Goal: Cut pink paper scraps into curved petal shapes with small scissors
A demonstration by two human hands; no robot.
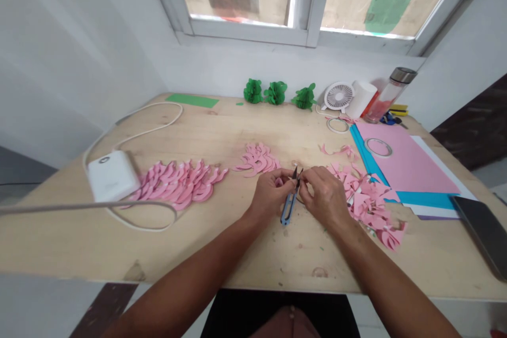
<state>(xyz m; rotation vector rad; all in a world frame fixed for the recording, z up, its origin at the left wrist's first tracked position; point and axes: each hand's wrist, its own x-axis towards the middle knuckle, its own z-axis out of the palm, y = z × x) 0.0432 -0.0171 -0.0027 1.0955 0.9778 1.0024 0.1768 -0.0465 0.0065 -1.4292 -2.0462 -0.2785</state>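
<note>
My left hand [273, 190] and my right hand [325, 193] meet over the middle of the table, fingertips bent inward and pinched. What they hold is too small or hidden to make out. Blue thread snips [288, 208] are between the hands, dark blades pointing away from me and slightly apart. My left thumb is right at the blades; whether it grips the snips or they lie on the wood, I cannot tell. Just beyond my left hand is a small pile of curved pink paper pieces [256, 159]. Pink paper scraps [374, 203] lie beside my right forearm.
Overlapping pink paper pieces [182, 182] lie left, near a white power bank [113, 175] with a looping cable. Green paper shapes [275, 93] and a small fan [338, 96] line the back. Coloured sheets [415, 163], a tape roll [378, 147] and a phone [481, 235] are right.
</note>
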